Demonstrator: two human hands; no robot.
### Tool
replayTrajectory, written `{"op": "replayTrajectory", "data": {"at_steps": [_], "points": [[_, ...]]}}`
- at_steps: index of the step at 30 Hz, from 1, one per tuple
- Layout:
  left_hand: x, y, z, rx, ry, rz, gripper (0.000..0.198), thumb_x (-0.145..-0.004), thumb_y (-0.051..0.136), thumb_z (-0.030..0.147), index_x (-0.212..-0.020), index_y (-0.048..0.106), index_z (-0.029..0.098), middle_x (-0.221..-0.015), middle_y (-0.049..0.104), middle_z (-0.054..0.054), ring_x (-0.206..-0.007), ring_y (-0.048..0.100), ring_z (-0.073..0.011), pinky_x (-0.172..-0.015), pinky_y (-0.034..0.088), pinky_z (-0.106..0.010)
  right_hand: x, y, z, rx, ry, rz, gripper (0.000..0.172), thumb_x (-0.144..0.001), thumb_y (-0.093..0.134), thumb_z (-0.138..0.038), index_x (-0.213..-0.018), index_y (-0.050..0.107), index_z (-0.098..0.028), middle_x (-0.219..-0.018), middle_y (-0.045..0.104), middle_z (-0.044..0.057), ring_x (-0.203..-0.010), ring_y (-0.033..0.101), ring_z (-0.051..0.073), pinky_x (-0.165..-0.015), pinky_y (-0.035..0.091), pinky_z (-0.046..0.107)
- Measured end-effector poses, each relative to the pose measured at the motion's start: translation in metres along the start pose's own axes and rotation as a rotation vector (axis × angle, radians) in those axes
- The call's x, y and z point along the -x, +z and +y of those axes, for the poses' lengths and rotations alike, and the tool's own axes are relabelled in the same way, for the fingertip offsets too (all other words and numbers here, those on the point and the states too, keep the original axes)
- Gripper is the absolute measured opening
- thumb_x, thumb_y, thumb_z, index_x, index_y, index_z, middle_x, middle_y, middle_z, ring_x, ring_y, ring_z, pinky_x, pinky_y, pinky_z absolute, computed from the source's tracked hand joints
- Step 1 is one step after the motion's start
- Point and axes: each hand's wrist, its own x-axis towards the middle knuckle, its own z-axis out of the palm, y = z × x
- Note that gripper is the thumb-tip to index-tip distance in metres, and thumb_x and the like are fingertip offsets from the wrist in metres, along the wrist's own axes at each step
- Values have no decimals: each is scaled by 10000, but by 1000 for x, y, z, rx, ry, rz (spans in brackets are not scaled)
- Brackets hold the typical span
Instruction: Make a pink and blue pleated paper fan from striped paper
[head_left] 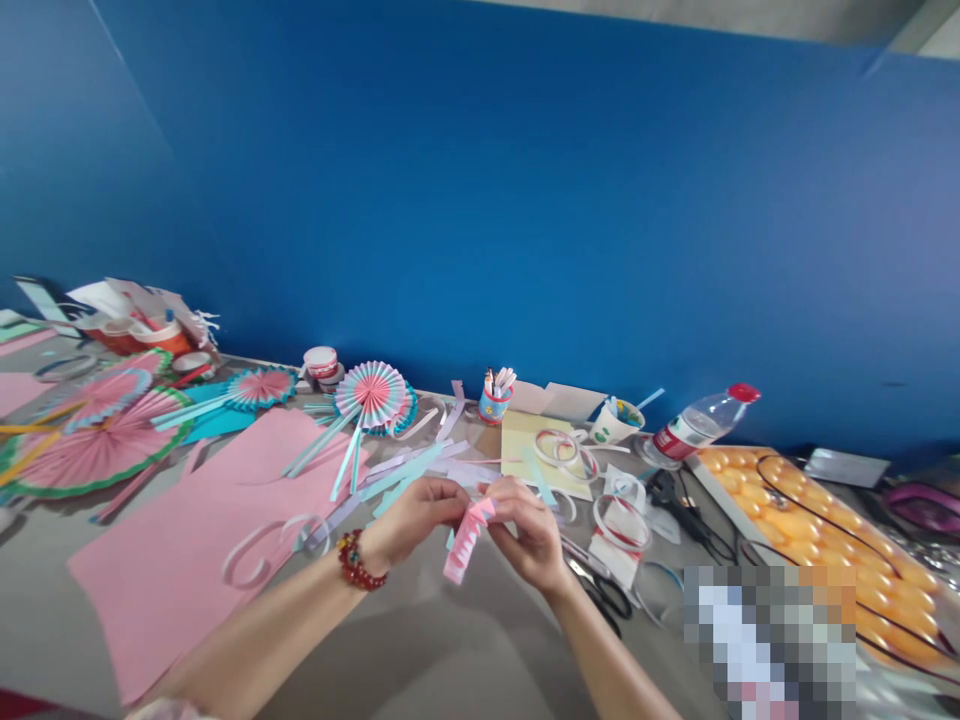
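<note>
A pink pleated paper strip [466, 543] hangs between my hands, folded accordion-fashion, its lower end free above the grey table [420, 650]. My right hand [526, 530] is closed around its upper part, thumb and fingers pressed on the folds. The fingers of my left hand [420, 515], with a red bead bracelet [358, 562] at the wrist, pinch near the strip's top end; exactly what lies between them is hidden. Behind my hands lie pale blue and lilac paper strips [409, 472]. Black-handled scissors [606, 592] rest to the right of my right hand.
Pink paper sheets [195, 530] and finished paper rosettes [371, 393] lie to the left. Along the blue wall stand a pen cup [495, 402], a paper cup [616, 424] and a water bottle [697, 430]. A glue gun [679, 505] lies near a yellow bumpy pad [810, 530] at right.
</note>
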Motion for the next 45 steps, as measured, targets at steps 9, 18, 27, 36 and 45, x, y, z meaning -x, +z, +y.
{"op": "replayTrajectory", "data": {"at_steps": [9,18,27,36,45], "points": [[-1,-5,-6,38,-35,-18,286,-712,756,384,-712,695,105,-680,598,-19,-663,521,-120,-705,426,-243,-2,-4,-5,47,-13,-64,266,-864,545,-85,-1015,672,-263,-894,684,53,-865,635,212,-866,538,443],[1,-5,2,33,2,-22,296,-678,784,398,-701,704,114,-662,627,-22,-644,535,-129,-697,428,-254,0,-3,-2,-10,93,-9,149,-890,570,-159,-945,679,-246,-890,698,62,-843,642,221,-783,519,398],[-4,-4,-8,24,102,43,349,-661,773,453,-715,693,118,-685,639,-41,-664,549,-156,-681,425,-266,8,9,4,-171,365,121,128,-873,657,-282,-988,651,-227,-922,655,66,-872,623,208,-797,514,344],[-6,-7,-15,-97,168,44,388,-765,706,513,-742,678,126,-695,630,-41,-678,551,-156,-679,430,-250,4,17,-3,-286,513,233,161,-844,692,-364,-839,672,-205,-782,635,28,-709,587,169,-657,496,277],[0,10,-8,-45,213,68,437,-784,677,559,-725,610,131,-666,539,-18,-640,481,-125,-634,399,-229,20,30,12,-302,499,407,177,-812,703,-379,-817,653,-210,-800,630,33,-719,570,182,-661,492,296]]}}
